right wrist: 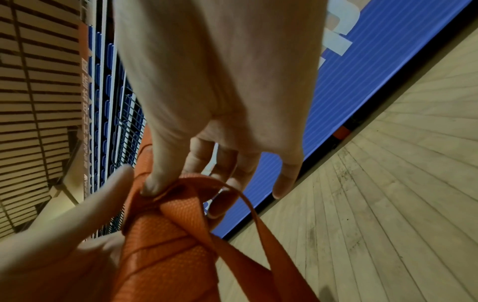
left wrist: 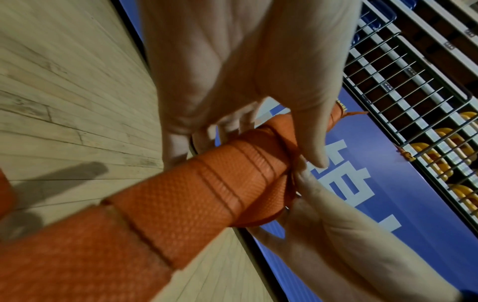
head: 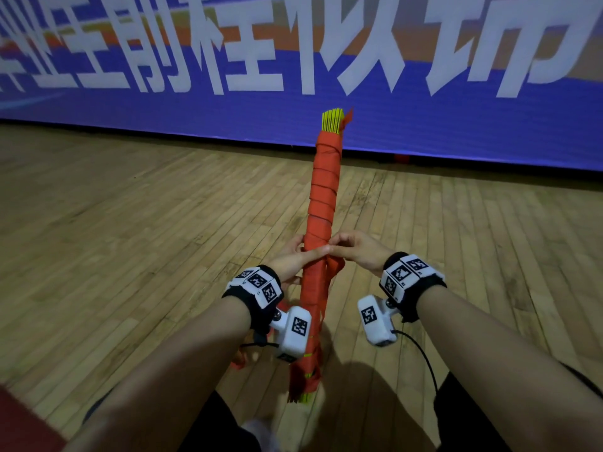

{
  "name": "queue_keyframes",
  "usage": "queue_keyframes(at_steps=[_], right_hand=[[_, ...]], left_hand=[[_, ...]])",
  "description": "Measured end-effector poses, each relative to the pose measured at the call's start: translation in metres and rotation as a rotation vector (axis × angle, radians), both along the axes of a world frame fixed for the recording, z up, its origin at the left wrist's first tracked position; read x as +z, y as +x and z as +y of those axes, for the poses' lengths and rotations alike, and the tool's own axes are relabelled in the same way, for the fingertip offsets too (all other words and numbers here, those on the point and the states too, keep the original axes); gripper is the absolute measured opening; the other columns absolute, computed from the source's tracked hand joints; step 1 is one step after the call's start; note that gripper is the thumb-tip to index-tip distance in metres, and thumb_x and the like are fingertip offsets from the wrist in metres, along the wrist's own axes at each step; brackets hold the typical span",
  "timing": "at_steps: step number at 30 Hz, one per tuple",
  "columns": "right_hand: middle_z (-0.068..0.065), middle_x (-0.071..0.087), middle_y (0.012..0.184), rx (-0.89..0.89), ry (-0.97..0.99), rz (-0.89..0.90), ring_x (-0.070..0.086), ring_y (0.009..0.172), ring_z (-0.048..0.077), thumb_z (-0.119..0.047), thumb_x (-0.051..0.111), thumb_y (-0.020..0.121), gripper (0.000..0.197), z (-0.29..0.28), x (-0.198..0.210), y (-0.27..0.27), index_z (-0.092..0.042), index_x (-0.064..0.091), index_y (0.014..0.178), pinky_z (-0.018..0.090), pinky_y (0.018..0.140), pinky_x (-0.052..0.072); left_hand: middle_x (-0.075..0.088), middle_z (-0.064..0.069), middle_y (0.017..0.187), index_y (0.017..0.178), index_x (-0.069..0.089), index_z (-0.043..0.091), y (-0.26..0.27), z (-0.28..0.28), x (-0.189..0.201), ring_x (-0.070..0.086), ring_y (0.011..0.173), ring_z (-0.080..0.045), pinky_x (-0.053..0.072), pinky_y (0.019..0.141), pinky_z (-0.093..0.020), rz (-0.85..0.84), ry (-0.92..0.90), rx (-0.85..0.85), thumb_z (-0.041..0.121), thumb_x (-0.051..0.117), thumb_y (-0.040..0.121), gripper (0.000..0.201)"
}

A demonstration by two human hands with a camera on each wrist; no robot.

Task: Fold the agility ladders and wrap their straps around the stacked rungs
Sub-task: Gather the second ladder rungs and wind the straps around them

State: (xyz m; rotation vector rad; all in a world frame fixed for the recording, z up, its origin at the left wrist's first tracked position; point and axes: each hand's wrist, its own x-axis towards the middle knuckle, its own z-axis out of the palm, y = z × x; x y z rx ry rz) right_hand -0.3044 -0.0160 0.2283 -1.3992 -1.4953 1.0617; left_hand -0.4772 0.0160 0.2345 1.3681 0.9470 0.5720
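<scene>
A long bundle of stacked yellow rungs, wound in orange strap, tilts up and away from me over the floor. My left hand grips the bundle near its middle, fingers behind and thumb laid across the front. In the left wrist view the wrapped bundle runs under that hand. My right hand pinches a loose loop of strap against the bundle, thumb pressing it down. The loose strap end hangs just below both hands. The bundle's lower end sits by my legs.
A wooden plank floor lies all around. A blue banner with white characters runs along the far side, with a metal railing and yellow seats behind it. My dark-clothed legs are at the bottom edge.
</scene>
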Motion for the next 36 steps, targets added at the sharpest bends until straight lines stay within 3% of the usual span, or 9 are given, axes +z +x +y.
queue_keyframes(at_steps=[2, 7, 11, 16, 21, 24, 31, 34, 36], right_hand=[[-0.001, 0.061, 0.077, -0.002, -0.009, -0.015, 0.058, 0.061, -0.005, -0.006, 0.062, 0.089, 0.012, 0.001, -0.003, 0.003, -0.015, 0.060, 0.080, 0.015, 0.068, 0.045], [0.000, 0.060, 0.081, 0.010, -0.003, -0.005, 0.057, 0.071, 0.005, -0.005, 0.061, 0.089, 0.013, 0.001, -0.003, 0.004, -0.016, 0.059, 0.082, 0.016, 0.072, 0.046], [-0.002, 0.058, 0.078, 0.011, -0.016, 0.040, 0.058, 0.066, -0.002, -0.003, 0.058, 0.090, 0.014, -0.001, -0.001, 0.006, -0.014, 0.057, 0.083, 0.011, 0.067, 0.045], [0.001, 0.054, 0.077, -0.073, -0.040, -0.020, 0.051, 0.073, 0.014, -0.021, 0.064, 0.089, 0.016, 0.001, -0.006, 0.008, -0.017, 0.052, 0.078, 0.023, 0.070, 0.041], [0.000, 0.053, 0.075, -0.060, -0.047, -0.059, 0.050, 0.070, 0.014, -0.021, 0.061, 0.091, 0.020, 0.001, -0.006, 0.002, -0.018, 0.048, 0.076, 0.025, 0.068, 0.041], [0.002, 0.052, 0.077, -0.031, -0.064, -0.062, 0.050, 0.075, 0.019, -0.018, 0.062, 0.090, 0.019, 0.001, -0.008, 0.002, -0.018, 0.048, 0.078, 0.030, 0.071, 0.040], [0.000, 0.053, 0.080, -0.008, -0.082, 0.016, 0.052, 0.078, 0.017, -0.013, 0.064, 0.088, 0.012, -0.001, -0.003, 0.009, -0.016, 0.052, 0.089, 0.031, 0.075, 0.042], [0.003, 0.062, 0.096, 0.041, -0.085, 0.038, 0.060, 0.084, 0.011, -0.013, 0.057, 0.093, 0.021, -0.003, 0.000, 0.005, -0.006, 0.054, 0.112, 0.018, 0.078, 0.049], [0.010, 0.064, 0.107, 0.068, -0.094, 0.027, 0.062, 0.090, 0.013, -0.012, 0.054, 0.094, 0.031, -0.004, 0.001, 0.004, 0.001, 0.054, 0.121, 0.019, 0.086, 0.050]], left_hand=[[0.063, 0.001, 0.089, 0.124, 0.050, 0.015, 0.000, 0.001, -0.003, 0.060, 0.066, -0.008, 0.044, 0.044, -0.018, -0.004, 0.042, 0.028, 0.029, 0.068, 0.087, 0.044], [0.066, 0.000, 0.096, 0.114, 0.054, 0.017, 0.001, 0.004, -0.006, 0.064, 0.073, -0.009, 0.046, 0.051, -0.019, -0.010, 0.065, 0.034, 0.028, 0.065, 0.089, 0.030], [0.064, -0.003, 0.085, 0.126, 0.047, 0.006, 0.002, 0.004, -0.004, 0.063, 0.055, -0.002, 0.045, 0.042, -0.016, -0.083, 0.004, 0.007, 0.021, 0.059, 0.093, 0.039], [0.060, -0.021, 0.124, 0.134, 0.045, 0.004, 0.003, 0.003, -0.002, 0.061, 0.111, -0.033, 0.057, 0.081, -0.044, -0.149, -0.075, -0.050, 0.025, 0.057, 0.093, 0.048], [0.060, -0.019, 0.126, 0.132, 0.046, 0.007, 0.010, -0.001, -0.003, 0.062, 0.112, -0.031, 0.054, 0.088, -0.048, -0.185, -0.097, -0.028, 0.031, 0.077, 0.075, 0.069], [0.062, -0.017, 0.124, 0.131, 0.048, 0.010, 0.012, -0.002, -0.009, 0.062, 0.112, -0.031, 0.051, 0.092, -0.051, -0.171, -0.106, -0.015, 0.026, 0.072, 0.083, 0.056], [0.068, -0.011, 0.101, 0.124, 0.056, 0.000, 0.011, 0.005, -0.006, 0.069, 0.082, -0.017, 0.058, 0.067, -0.034, -0.199, -0.080, 0.046, 0.015, 0.067, 0.086, 0.042], [0.068, -0.008, 0.099, 0.120, 0.058, 0.001, 0.011, 0.006, -0.005, 0.068, 0.081, -0.014, 0.059, 0.063, -0.029, -0.217, -0.073, 0.071, 0.010, 0.063, 0.089, 0.033], [0.068, -0.007, 0.100, 0.121, 0.057, 0.002, 0.012, 0.005, -0.006, 0.068, 0.083, -0.014, 0.059, 0.064, -0.028, -0.219, -0.073, 0.068, 0.010, 0.062, 0.090, 0.032]])
